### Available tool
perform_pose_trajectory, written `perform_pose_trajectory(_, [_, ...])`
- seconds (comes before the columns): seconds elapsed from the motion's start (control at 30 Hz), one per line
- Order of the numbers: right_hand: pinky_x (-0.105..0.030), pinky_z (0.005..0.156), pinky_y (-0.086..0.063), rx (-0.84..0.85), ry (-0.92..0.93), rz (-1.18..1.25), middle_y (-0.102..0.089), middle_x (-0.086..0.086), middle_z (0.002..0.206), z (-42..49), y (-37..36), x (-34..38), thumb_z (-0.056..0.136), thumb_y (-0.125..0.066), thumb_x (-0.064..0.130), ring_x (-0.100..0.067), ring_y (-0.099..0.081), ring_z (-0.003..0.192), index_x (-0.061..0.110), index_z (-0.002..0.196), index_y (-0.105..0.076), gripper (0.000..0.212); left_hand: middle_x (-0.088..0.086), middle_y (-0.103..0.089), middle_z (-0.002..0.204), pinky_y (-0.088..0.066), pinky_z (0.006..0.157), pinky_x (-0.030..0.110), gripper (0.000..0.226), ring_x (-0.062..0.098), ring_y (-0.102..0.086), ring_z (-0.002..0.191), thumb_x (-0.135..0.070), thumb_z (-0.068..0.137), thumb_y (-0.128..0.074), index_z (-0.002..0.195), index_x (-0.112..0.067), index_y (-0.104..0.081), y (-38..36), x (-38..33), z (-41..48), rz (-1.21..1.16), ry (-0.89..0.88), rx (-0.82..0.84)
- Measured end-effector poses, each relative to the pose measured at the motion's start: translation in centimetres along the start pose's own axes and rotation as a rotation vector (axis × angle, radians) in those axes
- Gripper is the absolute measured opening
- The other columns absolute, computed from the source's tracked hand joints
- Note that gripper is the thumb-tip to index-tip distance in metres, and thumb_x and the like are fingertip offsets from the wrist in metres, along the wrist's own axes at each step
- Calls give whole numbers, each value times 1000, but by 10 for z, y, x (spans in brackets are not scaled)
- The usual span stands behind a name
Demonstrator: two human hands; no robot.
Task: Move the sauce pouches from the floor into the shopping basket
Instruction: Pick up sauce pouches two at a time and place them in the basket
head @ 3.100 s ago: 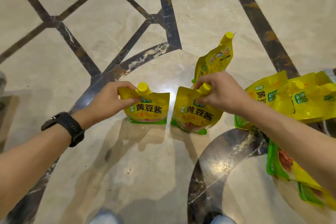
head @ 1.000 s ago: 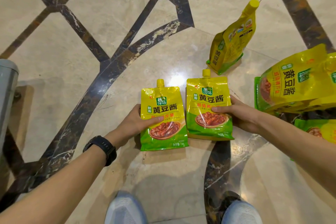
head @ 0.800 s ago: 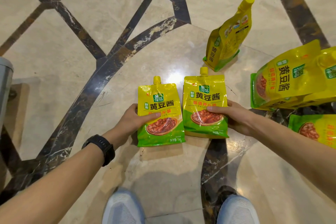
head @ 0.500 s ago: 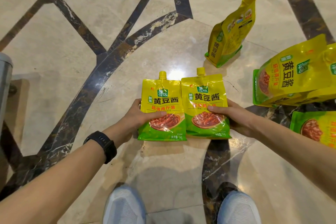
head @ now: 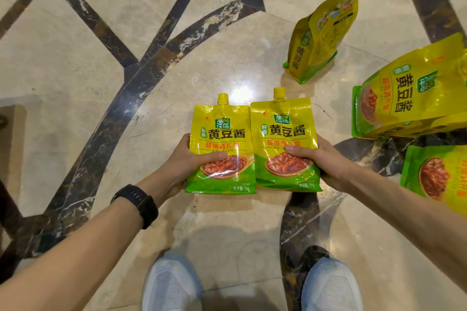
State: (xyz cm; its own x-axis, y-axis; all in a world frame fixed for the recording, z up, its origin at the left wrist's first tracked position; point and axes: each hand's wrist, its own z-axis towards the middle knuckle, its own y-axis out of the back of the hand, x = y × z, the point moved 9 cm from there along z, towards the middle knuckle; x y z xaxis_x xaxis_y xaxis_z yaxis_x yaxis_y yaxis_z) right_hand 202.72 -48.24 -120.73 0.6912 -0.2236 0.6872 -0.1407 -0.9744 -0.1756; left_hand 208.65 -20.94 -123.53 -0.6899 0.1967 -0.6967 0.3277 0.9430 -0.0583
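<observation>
I hold two yellow-and-green sauce pouches side by side above the marble floor, fronts facing me, spouts pointing away. My left hand [head: 187, 159] grips the left pouch [head: 222, 134] from its left edge, thumb across the front. My right hand [head: 321, 161] grips the right pouch [head: 283, 131] from its right edge, thumb on the front. The two pouches touch along their inner edges. No shopping basket is in view.
A third pouch [head: 321, 28] stands upright on the floor at the upper right. Two more pouches [head: 414, 93] lie stacked at the right edge, and another [head: 439, 174] lies below them. My two white shoes [head: 171, 285] are at the bottom.
Both pouches were picked up by their spouts, then held flat from the sides. Over the last second my hands brought them together until they touch and raised them nearer the camera.
</observation>
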Motion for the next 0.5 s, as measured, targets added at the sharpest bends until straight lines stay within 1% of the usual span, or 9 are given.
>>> perform_pose_trajectory(0.1, [-41, 88, -58, 3, -5, -4, -72, -9, 119, -3, -1, -1, 72, -75, 16, -29, -70, 106, 15, 132, -54, 64, 7, -73, 120, -58, 91, 49, 97, 29, -73, 106, -31, 49, -97, 135, -18, -53, 1, -5, -7, -21, 2, 22])
perform_pose_trajectory(0.17, [-42, 89, -58, -6, -6, -3, -71, -10, 119, -8, -3, -1, 71, -77, 17, -30, -70, 106, 14, 132, -55, 65, 7, -74, 120, -59, 88, 46, 90, 30, -73, 106, -25, 54, -95, 135, -18, -55, 1, -10, -16, -58, 9, 32])
perform_pose_trajectory(0.23, [-37, 83, -60, -29, -9, 8, -73, -10, 116, -18, -7, 3, 68, -78, 19, -27, -72, 101, 13, 131, -56, 66, 8, -74, 119, -61, 84, 42, 85, 30, -73, 105, -16, 60, -95, 135, -16, -55, -1, -14, -31, -91, 22, 22])
perform_pose_trajectory(0.27, [-35, 79, -61, -38, -11, 19, -74, -9, 114, -26, -11, 6, 68, -77, 18, -25, -73, 97, 12, 130, -57, 65, 7, -74, 118, -61, 81, 40, 83, 29, -73, 105, -15, 61, -93, 135, -15, -56, -1, -17, -41, -102, 23, 6])
perform_pose_trajectory(0.33, [-32, 74, -61, -33, -12, 43, -75, -8, 111, -46, -18, 14, 72, -74, 14, -22, -74, 93, 12, 127, -59, 57, 7, -75, 117, -62, 77, 35, 80, 27, -74, 102, -16, 61, -87, 134, -13, -56, -1, -28, -64, -109, 11, -30])
perform_pose_trajectory(0.4, [-29, 70, -60, -11, -18, 57, -76, -5, 107, -72, -27, 25, 76, -70, 9, -20, -74, 91, 12, 123, -61, 48, 8, -74, 118, -61, 75, 32, 80, 26, -74, 101, -16, 61, -86, 134, -11, -55, -2, -42, -92, -96, 0, -38])
perform_pose_trajectory(0.47, [-28, 69, -60, -17, -33, 85, -77, -2, 101, -104, -34, 39, 79, -67, 5, -18, -75, 88, 15, 117, -63, 39, 7, -74, 117, -60, 74, 30, 81, 25, -74, 101, -18, 60, -85, 135, -12, -55, -5, -60, -125, -86, 5, -44])
perform_pose_trajectory(0.5, [-28, 70, -60, -27, -39, 98, -78, -2, 100, -122, -37, 49, 78, -68, 5, -17, -75, 87, 16, 115, -64, 39, 6, -75, 116, -60, 73, 29, 82, 23, -74, 100, -19, 58, -86, 135, -12, -55, -6, -71, -144, -85, 8, -49])
